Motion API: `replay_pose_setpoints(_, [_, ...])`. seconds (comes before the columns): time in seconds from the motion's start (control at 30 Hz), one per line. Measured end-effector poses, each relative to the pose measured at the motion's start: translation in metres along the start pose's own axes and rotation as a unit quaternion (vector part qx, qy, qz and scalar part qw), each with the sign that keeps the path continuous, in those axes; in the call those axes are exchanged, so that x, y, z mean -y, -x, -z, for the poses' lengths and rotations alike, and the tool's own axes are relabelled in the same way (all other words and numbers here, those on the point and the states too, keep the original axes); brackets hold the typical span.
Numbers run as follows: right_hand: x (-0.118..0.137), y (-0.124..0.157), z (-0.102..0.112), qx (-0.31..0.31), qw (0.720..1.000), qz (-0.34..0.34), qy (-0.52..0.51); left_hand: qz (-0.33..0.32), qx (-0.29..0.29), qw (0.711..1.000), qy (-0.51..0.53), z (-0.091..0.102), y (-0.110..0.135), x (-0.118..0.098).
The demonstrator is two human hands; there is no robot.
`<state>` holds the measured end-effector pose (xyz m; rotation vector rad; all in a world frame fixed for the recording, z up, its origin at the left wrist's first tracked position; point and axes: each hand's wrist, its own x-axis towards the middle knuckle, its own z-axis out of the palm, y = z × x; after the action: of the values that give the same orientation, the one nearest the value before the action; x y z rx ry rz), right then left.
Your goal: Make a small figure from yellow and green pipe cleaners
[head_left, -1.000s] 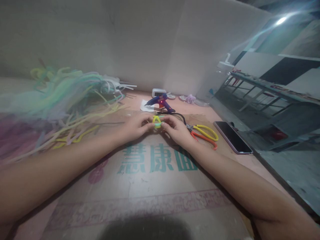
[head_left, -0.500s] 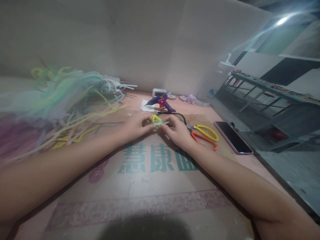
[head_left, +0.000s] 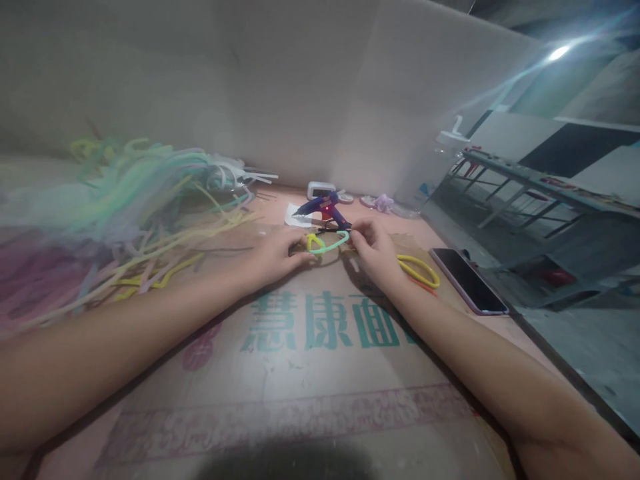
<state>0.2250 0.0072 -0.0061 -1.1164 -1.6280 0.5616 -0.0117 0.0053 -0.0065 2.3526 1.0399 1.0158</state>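
Note:
My left hand (head_left: 283,257), at mid-table, pinches a small bent piece of fuzzy pipe cleaner between thumb and fingers. Its yellow loop (head_left: 313,241) sits at the fingertips, and a light green pipe cleaner (head_left: 327,249) runs from it to the right, ending in a hook. Beside that hooked end is my right hand (head_left: 373,248), fingers curled and closed; whether they grip the green tip cannot be made out. Just beyond lies a blue glue gun (head_left: 323,207) with a red light, its nozzle over a white piece (head_left: 295,215). My right hand partly covers yellow-and-orange-handled cutters (head_left: 419,270).
A heap of pastel pipe cleaners (head_left: 165,177) fills the left side. A phone (head_left: 469,280) lies at the right edge. A clear bottle (head_left: 445,160), a small white device (head_left: 321,190) and a lilac piece (head_left: 384,203) stand at the back. Printed cardboard (head_left: 300,373) covers the table.
My right hand has moved right, away from the yellow loop, and covers more of the cutters. More of the green pipe cleaner shows, its end hooked. My left hand keeps its pinch.

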Motion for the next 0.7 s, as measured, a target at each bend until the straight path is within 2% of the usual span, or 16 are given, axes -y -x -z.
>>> replay_pose_setpoints(0.13, [-0.005, -0.009, 0.008, 0.009, 0.998, -0.037, 0.047, -0.041, 0.017, 0.999, -0.009, -0.001, 0.001, 0.0])
replay_pose_setpoints(0.23, [-0.001, -0.008, 0.012, 0.051, 0.992, -0.023, 0.116, -0.061, 0.038, 0.997, -0.03, -0.003, 0.001, 0.001])
replay_pose_setpoints(0.33, [0.002, -0.004, 0.014, 0.111, 0.971, 0.036, 0.209, -0.077, 0.052, 0.994, -0.051, -0.004, 0.002, 0.001])
replay_pose_setpoints(0.47, [-0.002, 0.0, 0.011, 0.159, 0.928, 0.141, 0.307, -0.104, 0.061, 0.99, -0.067, -0.004, 0.003, -0.001])
replay_pose_setpoints(0.53, [-0.005, 0.002, 0.008, 0.163, 0.915, 0.16, 0.334, -0.109, 0.066, 0.989, -0.076, -0.004, 0.003, -0.001])
replay_pose_setpoints(0.7, [-0.007, 0.006, 0.005, 0.124, 0.914, 0.174, 0.345, -0.096, 0.08, 0.988, -0.09, -0.005, 0.002, -0.001])
